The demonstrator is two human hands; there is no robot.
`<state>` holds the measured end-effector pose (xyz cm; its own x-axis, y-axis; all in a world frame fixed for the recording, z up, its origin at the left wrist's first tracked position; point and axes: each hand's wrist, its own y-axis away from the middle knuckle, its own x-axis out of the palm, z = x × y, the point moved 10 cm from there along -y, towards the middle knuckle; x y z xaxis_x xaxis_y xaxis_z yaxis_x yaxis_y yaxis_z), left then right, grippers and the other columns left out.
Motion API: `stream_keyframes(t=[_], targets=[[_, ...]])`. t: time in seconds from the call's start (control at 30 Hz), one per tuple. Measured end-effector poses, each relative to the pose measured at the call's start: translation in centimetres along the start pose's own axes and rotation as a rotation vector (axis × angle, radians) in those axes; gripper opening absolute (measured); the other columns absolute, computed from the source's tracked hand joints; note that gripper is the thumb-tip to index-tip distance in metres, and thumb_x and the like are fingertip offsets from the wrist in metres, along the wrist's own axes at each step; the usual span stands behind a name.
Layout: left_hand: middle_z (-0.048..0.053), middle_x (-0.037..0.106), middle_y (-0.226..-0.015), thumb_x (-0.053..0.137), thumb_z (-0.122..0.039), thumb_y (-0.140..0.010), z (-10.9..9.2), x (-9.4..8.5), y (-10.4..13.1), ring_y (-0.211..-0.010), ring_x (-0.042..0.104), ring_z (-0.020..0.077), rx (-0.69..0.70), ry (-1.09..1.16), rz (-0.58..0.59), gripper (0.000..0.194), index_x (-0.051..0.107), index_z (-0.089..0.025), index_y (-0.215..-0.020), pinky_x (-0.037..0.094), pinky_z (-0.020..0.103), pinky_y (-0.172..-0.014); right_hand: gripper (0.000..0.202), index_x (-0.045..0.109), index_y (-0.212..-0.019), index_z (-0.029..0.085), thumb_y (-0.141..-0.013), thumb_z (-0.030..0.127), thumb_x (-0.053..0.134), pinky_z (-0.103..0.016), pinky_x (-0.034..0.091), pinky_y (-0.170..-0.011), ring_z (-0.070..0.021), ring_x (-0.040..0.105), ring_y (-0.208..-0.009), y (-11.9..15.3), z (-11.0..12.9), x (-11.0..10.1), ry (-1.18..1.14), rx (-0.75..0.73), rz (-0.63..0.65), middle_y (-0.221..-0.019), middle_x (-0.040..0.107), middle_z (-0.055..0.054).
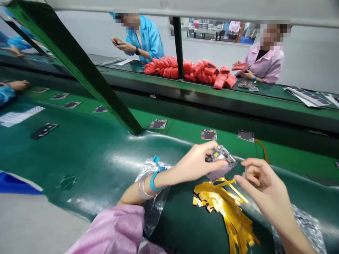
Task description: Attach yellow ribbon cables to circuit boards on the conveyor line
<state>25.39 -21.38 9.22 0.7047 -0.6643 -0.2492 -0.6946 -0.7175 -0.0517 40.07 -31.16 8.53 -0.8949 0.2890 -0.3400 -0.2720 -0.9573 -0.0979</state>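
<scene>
The left hand [197, 162] gripped a circuit board [229, 157] by one side, its thumb laid across the face and its fingers behind. The board was tilted, off the table, just beyond the far end of a pile of yellow strips [225, 204]. The right hand [267, 187] hovered to the right of the pile's far end, its thumb and forefinger curved towards each other with a gap between their tips, the other fingers curled in; nothing showed between them. A loose strip ran close to that thumb, though whether the two touched could not be told.

The board looked thin, light and stiff, and probably fragile where small parts crowded its far edge. The plainer part under the thumb seemed a sensible place to hold; pressing on the crowded edge would have risked harm. The strips looked very light, flat and bendy, with a slick shine. They fanned over one another, so a pull on one could have dragged its neighbours; their ends seemed the best place to pinch, gently and without creasing.

Beyond the pile, a green belt [185, 128] carried more boards [209, 134], one of them beside an orange ribbon [262, 148]. Clear plastic bags [308, 225] lay to either side of the pile, and red packets [196, 72] were heaped well beyond it.
</scene>
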Motion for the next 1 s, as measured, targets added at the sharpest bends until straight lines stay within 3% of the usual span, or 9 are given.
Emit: stream_keyframes(t=[0.13,0.37,0.5,0.63,0.7,0.83,0.9,1.0], targets=[[-0.007,0.051,-0.061,0.069,-0.038,-0.093,-1.4,1.9,2.2,-0.055,0.045,0.0077,0.042,-0.074,0.047,0.029,0.051,-0.02,-0.079,0.032,0.022,-0.052,0.017,0.07,-0.088,0.025,-0.093,0.042,0.069,-0.027,0.036,-0.053,-0.0142,0.037,-0.052,0.8,1.3,-0.9,0.239,-0.08,-0.093,-0.061,0.031,0.007],[-0.007,0.046,-0.063,0.066,-0.041,-0.095,-1.2,2.1,3.0,-0.057,0.037,0.0084,0.014,-0.224,-0.002,0.027,0.053,-0.02,-0.082,0.029,0.024,-0.053,0.019,0.074,-0.085,0.025,-0.094,0.04,0.068,-0.027,0.038,-0.049,-0.0136,0.039,-0.048,1.0,2.1,-1.0,0.308,-0.146,-0.115,-0.057,0.034,0.006],[-0.006,0.053,-0.066,0.066,-0.04,-0.095,-0.5,2.4,2.9,-0.059,0.043,0.0089,-0.05,-0.187,0.022,0.028,0.051,-0.02,-0.082,0.03,0.024,-0.054,0.016,0.072,-0.089,0.025,-0.098,0.036,0.064,-0.027,0.037,-0.051,-0.0131,0.039,-0.048,1.2,2.2,-0.6,0.373,-0.226,-0.134,-0.058,0.035,0.007],[-0.004,0.056,-0.073,0.064,-0.038,-0.095,0.4,2.4,2.0,-0.066,0.05,0.0108,-0.101,-0.094,0.065,0.025,0.052,-0.02,-0.084,0.037,0.023,-0.059,0.012,0.068,-0.095,0.025,-0.1,0.032,0.06,-0.026,0.038,-0.053,-0.0125,0.04,-0.049,1.4,1.8,0.5,0.423,-0.28,-0.041,-0.06,0.039,0.007],[-0.002,0.06,-0.082,0.064,-0.036,-0.094,0.7,2.3,1.1,-0.075,0.055,0.0125,-0.094,-0.028,0.096,0.021,0.053,-0.019,-0.088,0.043,0.024,-0.066,0.006,0.062,-0.097,0.026,-0.098,0.033,0.063,-0.026,0.039,-0.054,-0.0131,0.043,-0.052,1.4,1.5,0.6,0.37,-0.237,0.005,-0.063,0.042,0.007],[-0.001,0.059,-0.084,0.072,-0.048,-0.088,1.7,2.3,-0.1,-0.076,0.055,0.0128,-0.144,0.097,0.17,0.035,0.053,-0.018,-0.089,0.046,0.024,-0.068,0.029,0.052,-0.113,0.029,-0.095,0.046,0.067,-0.024,0.042,-0.052,-0.0141,0.045,-0.056,1.5,-0.3,0.6,0.021,0.067,0.132,-0.067,0.043,0.008],[-0.003,0.056,-0.078,0.074,-0.051,-0.086,1.9,2.5,0.0,-0.071,0.052,0.0113,-0.171,0.08,0.206,0.039,0.054,-0.018,-0.086,0.043,0.023,-0.063,0.024,0.055,-0.099,0.027,-0.1,0.051,0.058,-0.024,0.041,-0.05,-0.0131,0.043,-0.052,1.7,-0.9,0.7,-0.073,0.199,0.195,-0.063,0.042,0.008],[-0.003,0.057,-0.077,0.072,-0.049,-0.088,1.5,2.8,0.6,-0.068,0.05,0.0105,-0.156,-0.003,0.258,0.035,0.058,-0.017,-0.087,0.04,0.023,-0.06,0.036,0.057,-0.077,0.024,-0.1,0.052,0.059,-0.025,0.047,-0.055,-0.0136,0.053,-0.057,1.4,-0.5,1.0,-0.054,0.203,0.255,-0.066,0.052,0.003]])
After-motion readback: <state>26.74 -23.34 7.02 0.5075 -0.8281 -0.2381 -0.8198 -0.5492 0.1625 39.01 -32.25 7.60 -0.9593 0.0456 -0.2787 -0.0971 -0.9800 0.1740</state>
